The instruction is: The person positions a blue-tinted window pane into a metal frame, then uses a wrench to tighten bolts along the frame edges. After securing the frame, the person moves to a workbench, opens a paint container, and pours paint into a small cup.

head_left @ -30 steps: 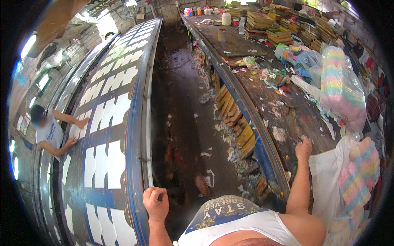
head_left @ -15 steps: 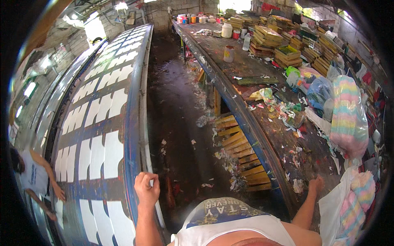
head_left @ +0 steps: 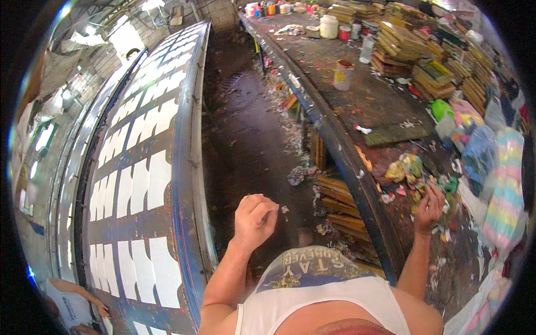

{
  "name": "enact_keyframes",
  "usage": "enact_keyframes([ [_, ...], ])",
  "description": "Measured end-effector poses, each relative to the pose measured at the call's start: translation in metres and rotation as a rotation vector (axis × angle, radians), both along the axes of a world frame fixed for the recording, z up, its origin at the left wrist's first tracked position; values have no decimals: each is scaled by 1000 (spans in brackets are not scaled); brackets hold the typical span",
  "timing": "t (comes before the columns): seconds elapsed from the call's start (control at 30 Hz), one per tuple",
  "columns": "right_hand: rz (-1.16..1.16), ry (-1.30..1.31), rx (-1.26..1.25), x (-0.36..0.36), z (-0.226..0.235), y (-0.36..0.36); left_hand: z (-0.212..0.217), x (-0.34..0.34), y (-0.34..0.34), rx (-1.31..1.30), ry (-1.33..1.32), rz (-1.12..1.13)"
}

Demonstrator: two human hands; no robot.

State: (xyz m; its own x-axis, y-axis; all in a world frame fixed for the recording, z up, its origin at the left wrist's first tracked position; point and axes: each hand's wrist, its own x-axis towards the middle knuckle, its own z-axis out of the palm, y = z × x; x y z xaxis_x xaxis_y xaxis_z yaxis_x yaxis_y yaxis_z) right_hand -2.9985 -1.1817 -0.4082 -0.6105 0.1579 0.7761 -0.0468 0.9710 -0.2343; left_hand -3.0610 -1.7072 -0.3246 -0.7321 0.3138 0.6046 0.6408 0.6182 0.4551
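My left hand (head_left: 255,220) is raised over the aisle, beside the edge of a long printing table (head_left: 184,212). Its fingers are curled together; whatever may be inside them is hidden. My right hand (head_left: 429,209) is over the messy dark workbench (head_left: 357,120), its fingers loosely apart with nothing visible in them. Close to its fingertips are a crumpled yellow rag (head_left: 405,167) and scattered scraps. White cut fabric pieces (head_left: 146,184) lie in rows on the printing table to my left.
Wooden frames (head_left: 399,47) are stacked on the bench near a cloudy plastic jar (head_left: 343,75). A bagged pastel striped bundle (head_left: 503,190) is at far right. Wooden slats (head_left: 341,198) sit under the bench. A co-worker (head_left: 70,304) leans at the lower left.
My view has shifted forward along the aisle. My left hand has moved right, off the table edge. My right hand has risen and reached further forward over the bench, its fingers now apart.
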Motion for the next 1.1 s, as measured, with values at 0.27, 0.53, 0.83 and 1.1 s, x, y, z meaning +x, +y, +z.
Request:
enact_keyframes([
  [0.27,601,112,-291,-394,14,-205,-26,-214,-96,88,-107,384],
  [0.53,932,145,-162,-722,-35,-359,-94,-466,-260,-59,-96,600],
  [0.83,723,26,-149,-1040,-57,-465,-104,-899,-398,-13,-59,390],
  [1.1,455,-20,-73,-1277,-115,-488,-126,-1242,-427,-37,160,77],
])
